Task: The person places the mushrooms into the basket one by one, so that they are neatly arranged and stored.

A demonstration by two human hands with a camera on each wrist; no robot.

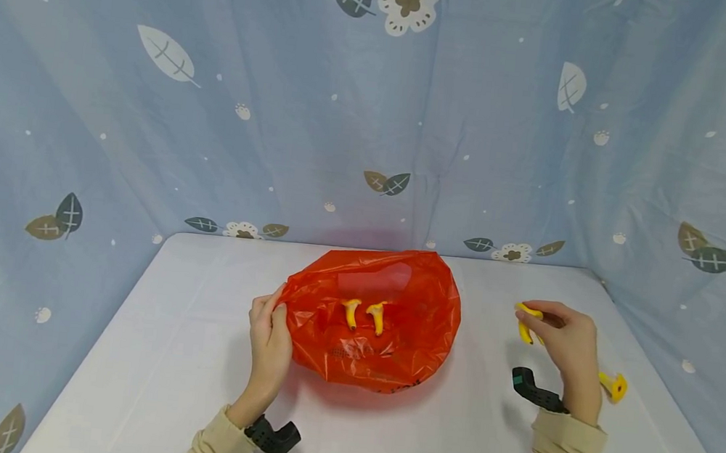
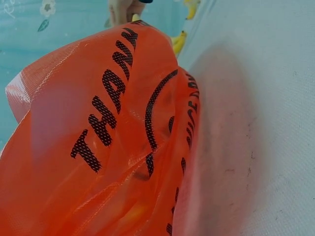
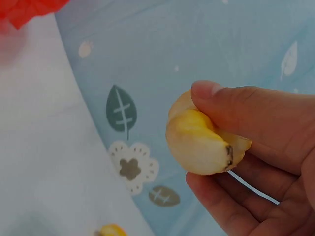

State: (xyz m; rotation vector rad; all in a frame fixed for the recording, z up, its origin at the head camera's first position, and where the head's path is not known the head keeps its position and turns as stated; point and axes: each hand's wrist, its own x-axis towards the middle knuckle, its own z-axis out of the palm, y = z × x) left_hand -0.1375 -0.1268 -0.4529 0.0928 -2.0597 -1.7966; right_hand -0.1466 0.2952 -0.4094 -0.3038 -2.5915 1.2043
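A red plastic bag point(image 1: 415, 363) with black print stands wide-mouthed in the middle of the table. My left hand point(image 1: 271, 338) grips its left rim; the bag fills much of the left wrist view, where that hand is hidden. Inside the bag lie a small yellow piece point(image 1: 351, 314) and another yellow piece point(image 1: 377, 318), each pale at the top and tapering downward. To the right, above the table, my right hand point(image 1: 565, 341) pinches a yellow banana-like piece point(image 3: 202, 142) between thumb and fingers. It is curved, pale at the outside, with a dark tip.
Another yellow piece point(image 1: 614, 388) with a dark spot lies on the white table point(image 1: 179, 362), right of the right wrist. A blue curtain point(image 1: 319, 135) with leaf and flower prints hangs behind and around the table. Each wrist wears a black strap point(image 1: 537, 391).
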